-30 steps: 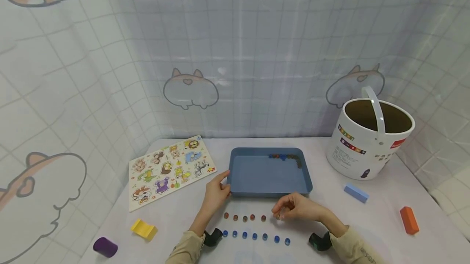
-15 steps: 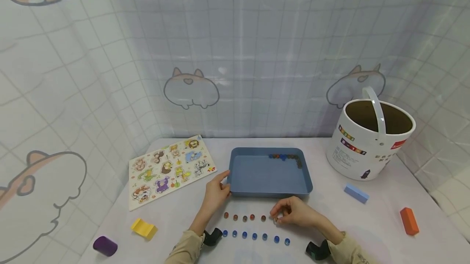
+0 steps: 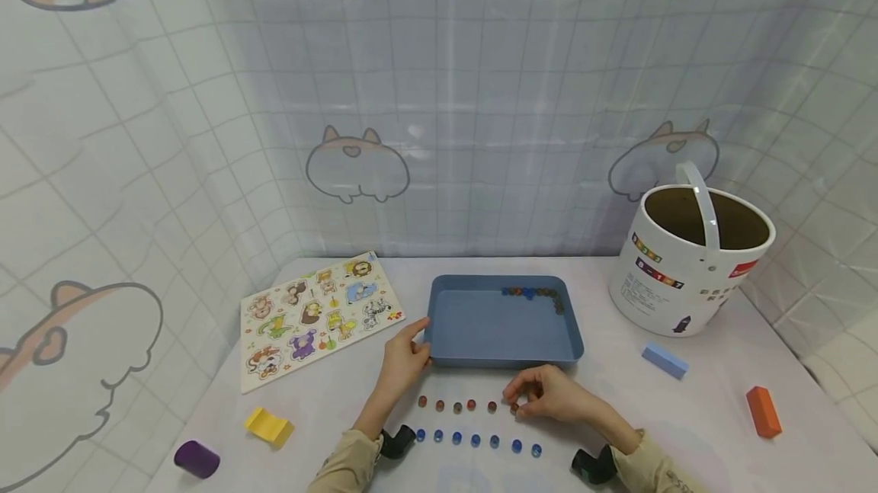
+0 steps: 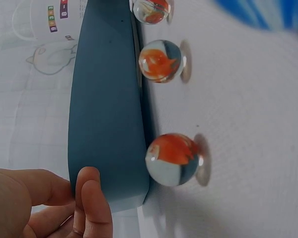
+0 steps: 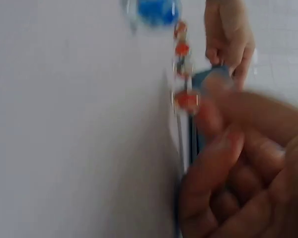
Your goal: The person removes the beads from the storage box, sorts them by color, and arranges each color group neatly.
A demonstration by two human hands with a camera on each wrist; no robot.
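My left hand (image 3: 403, 360) grips the near left corner of a blue-grey tray (image 3: 473, 363); in the left wrist view its fingers (image 4: 95, 208) press the tray's wall. Just in front of the tray, my right hand (image 3: 559, 394) pinches a marble (image 3: 514, 408) between thumb and forefinger, low over the table, at the right end of a row of reddish marbles (image 3: 471, 405). In the right wrist view the fingers hide the pinched marble. Nearer me runs a second row, of blue marbles (image 3: 475, 441). More marbles (image 3: 542, 292) lie in the tray's far right corner.
A white bucket (image 3: 658, 287) stands at the back right, near a blue block (image 3: 665, 361) and an orange block (image 3: 764, 412). An animal puzzle board (image 3: 318, 321) lies at left, with a yellow block (image 3: 269, 428) and a purple cylinder (image 3: 197, 459) before it.
My right hand has shifted slightly left and lowered with the marble toward the end of the reddish row. The left hand and the tray have stayed put.
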